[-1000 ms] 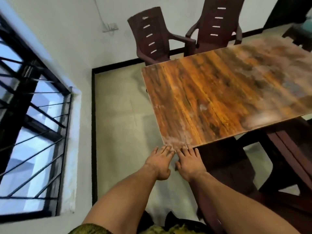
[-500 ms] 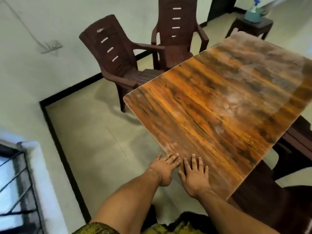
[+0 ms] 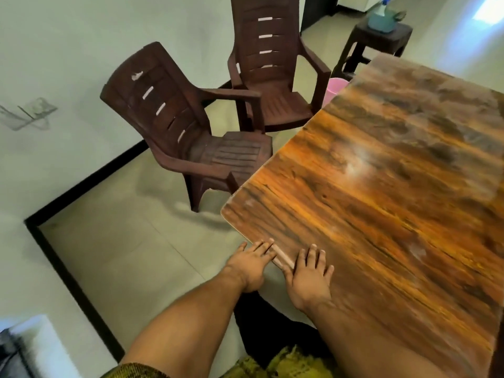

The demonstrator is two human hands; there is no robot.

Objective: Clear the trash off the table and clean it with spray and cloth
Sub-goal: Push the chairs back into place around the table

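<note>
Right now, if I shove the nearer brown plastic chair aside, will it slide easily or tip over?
The nearer plastic chair looks like thin moulded plastic with a slotted back, so it is probably light. It stands on smooth floor tiles, so it should slide readily. Its legs splay wide, so tipping seems unlikely unless pushed high on the back.

One wooden table (image 3: 381,214) fills the right of the frame. Two brown plastic armchairs stand in the upper middle: one (image 3: 191,132) nearer the table's corner, one (image 3: 272,64) behind it. One dark stool (image 3: 376,39) sits at the upper right, with one spray bottle (image 3: 381,15) on top. One pink bin (image 3: 334,90) peeks out beside the table's far edge. Two hands show at the lower middle: a left hand (image 3: 251,264) and a right hand (image 3: 309,276).
</note>
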